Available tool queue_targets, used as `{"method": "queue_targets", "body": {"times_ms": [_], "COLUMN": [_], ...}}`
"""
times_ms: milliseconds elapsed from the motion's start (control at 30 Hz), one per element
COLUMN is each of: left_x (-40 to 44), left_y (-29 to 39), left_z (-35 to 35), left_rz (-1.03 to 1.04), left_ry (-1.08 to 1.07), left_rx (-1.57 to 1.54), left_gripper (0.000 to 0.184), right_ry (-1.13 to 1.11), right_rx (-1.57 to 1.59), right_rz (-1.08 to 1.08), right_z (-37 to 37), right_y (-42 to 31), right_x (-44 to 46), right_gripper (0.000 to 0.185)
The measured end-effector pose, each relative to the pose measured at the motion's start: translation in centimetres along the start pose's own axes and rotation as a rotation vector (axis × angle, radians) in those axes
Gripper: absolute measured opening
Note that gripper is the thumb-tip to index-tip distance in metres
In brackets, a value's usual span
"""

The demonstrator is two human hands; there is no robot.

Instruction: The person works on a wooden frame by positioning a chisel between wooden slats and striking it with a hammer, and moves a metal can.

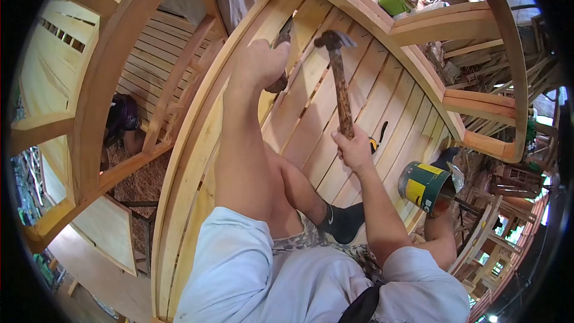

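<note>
My right hand [355,148] is wrapped round the lower end of a claw hammer [341,90]. Its wooden handle is mottled brown, and its metal head points up and away from me. On the left, my left hand [267,64] grips a dark pointed tool [277,86] with a brown handle end; the fist hides most of it, so its kind is unclear. Both hands are over a bed of pale wooden slats [299,125], on which I sit. Several small dark nails stick up along the slats' far ends, beside the curved frame rail [359,9].
A black and yellow tape measure [374,145] lies on the slats beyond my right hand. A green and yellow tin [428,187] is tilted beside my right forearm. Curved wooden frames [89,84] rise at left, where another person [124,119] is partly visible. Scrap wood [475,113] lies at right.
</note>
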State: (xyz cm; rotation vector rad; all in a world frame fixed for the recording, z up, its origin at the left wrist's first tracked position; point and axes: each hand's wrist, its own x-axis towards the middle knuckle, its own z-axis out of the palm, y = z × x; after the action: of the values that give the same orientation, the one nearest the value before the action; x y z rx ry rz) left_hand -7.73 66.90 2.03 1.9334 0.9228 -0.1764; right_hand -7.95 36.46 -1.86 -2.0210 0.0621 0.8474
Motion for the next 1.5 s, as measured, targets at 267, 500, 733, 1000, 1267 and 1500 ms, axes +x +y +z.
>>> {"method": "queue_targets", "body": {"times_ms": [267, 500, 733, 1000, 1267, 1500], "left_x": [0.3, 0.8, 0.5, 0.5, 0.1, 0.0], "left_y": [0.2, -0.6, -0.5, -0.7, -0.6, -0.2], "left_z": [-0.2, 0.3, 0.4, 0.6, 0.7, 0.4], "left_rz": [-0.116, -0.099, -0.167, -0.116, -0.086, -0.108], "left_ry": [-0.173, -0.168, -0.203, -0.141, -0.120, -0.132], "left_rx": [-0.048, 0.001, -0.073, -0.079, -0.073, -0.104], "left_gripper": [0.054, 0.055, 0.056, 0.052, 0.049, 0.048], "right_ry": [0.119, 0.100, 0.081, 0.112, 0.094, 0.074], "right_rx": [0.115, 0.063, 0.261, 0.191, 0.232, 0.284], "right_rz": [-0.334, -0.296, -0.437, -0.607, -0.416, -0.650], "right_z": [-0.2, -0.4, -0.1, -0.1, -0.3, -0.9], "right_y": [-7.4, -6.3, -10.8, -6.8, -8.5, -9.4], "right_x": [5.0, 8.8, 4.9, 7.2, 5.4, 5.0], "right_gripper": [0.026, 0.038, 0.036, 0.034, 0.036, 0.037]}}
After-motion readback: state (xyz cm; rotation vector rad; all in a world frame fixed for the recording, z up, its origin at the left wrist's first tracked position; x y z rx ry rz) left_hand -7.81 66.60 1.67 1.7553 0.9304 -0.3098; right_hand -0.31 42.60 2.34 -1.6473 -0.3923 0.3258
